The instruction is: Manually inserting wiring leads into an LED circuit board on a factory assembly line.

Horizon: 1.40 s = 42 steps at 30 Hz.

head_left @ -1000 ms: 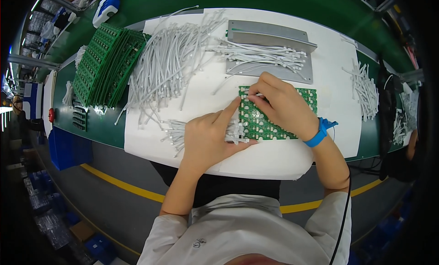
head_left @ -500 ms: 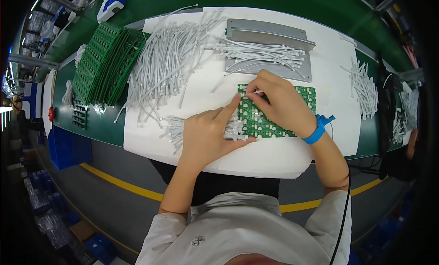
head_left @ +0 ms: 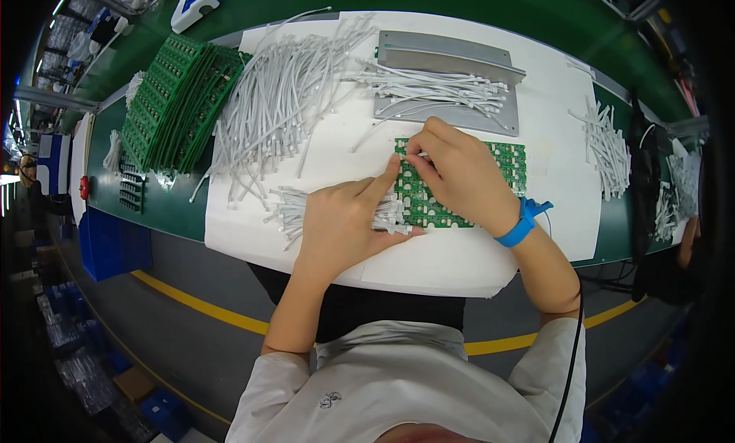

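Note:
A green circuit board panel (head_left: 459, 213) lies on the white sheet in front of me. My right hand (head_left: 463, 175), with a blue wrist strap (head_left: 524, 223), is closed in a pinch over the board's far left corner. A small white bit shows at its fingertips, but what they hold is mostly hidden. My left hand (head_left: 341, 225) rests beside the board's left edge, index finger and thumb stretched apart. Its index tip meets the right fingertips at that corner; its thumb reaches the near left corner. Short white cables (head_left: 295, 213) with connector ends lie beneath this hand.
Behind the board, a grey metal plate (head_left: 448, 122) carries loose white cables (head_left: 452, 87). A large heap of white cables (head_left: 279, 99) spreads at the back left, beside stacked green panels (head_left: 180, 106). More white cables (head_left: 609, 152) lie at the right. A blue bin (head_left: 115, 244) stands below left.
The right hand has shifted very slightly at the board's corner, still pinching. The left hand keeps its place; the whole view has moved a little.

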Available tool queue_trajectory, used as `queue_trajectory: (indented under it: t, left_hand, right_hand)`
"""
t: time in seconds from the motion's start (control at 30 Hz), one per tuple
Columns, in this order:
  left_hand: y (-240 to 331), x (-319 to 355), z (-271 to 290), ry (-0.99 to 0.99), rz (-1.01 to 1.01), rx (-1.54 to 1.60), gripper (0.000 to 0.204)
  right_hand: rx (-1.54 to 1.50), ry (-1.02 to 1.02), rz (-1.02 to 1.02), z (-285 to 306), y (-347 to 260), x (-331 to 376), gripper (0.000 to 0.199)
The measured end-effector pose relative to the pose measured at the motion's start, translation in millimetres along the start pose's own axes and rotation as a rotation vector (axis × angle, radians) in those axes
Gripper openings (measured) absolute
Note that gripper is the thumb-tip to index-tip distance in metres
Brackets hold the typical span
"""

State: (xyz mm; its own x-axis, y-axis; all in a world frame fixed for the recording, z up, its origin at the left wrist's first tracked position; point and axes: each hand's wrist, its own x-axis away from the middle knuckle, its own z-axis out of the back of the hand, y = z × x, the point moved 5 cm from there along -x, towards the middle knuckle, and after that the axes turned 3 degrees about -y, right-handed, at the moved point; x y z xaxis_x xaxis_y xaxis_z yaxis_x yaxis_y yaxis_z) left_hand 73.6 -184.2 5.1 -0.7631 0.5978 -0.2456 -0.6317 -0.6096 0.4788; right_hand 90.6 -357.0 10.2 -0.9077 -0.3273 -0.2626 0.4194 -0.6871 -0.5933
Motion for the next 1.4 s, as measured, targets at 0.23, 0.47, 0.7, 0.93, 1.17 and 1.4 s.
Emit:
queue_trajectory:
  t: [0.23,0.47,0.7,0.93,1.17,1.4]
  left_hand:
    - [1.3,-0.9,-1.7,-0.023,0.012,-0.019,0.093]
    - [-0.1,-2.6,2.7,-0.074,0.130,0.008,0.091]
    - [-1.5,-0.6,13.8,-0.002,0.232,0.054,0.094]
    - [2.5,-3.3,18.5,0.035,0.226,0.032,0.092]
    - [5.8,-4.0,11.5,0.142,0.347,0.010,0.082]
    - [12.1,-4.3,10.6,0.093,0.385,0.099,0.067]
  right_hand:
    - [0.053,0.006,0.035,2.3,1.4,-0.5,0.008]
    - [0.050,0.159,0.183,23.9,-5.9,-4.1,0.016]
    - [-0.096,-0.008,0.424,29.3,-25.6,2.8,0.017]
    - [-0.188,0.047,0.447,6.6,-29.5,8.8,0.015]
    - [-0.422,0.062,0.124,5.3,-26.6,5.7,0.012]
    - [-0.798,0.210,0.073,8.5,-11.9,6.9,0.008]
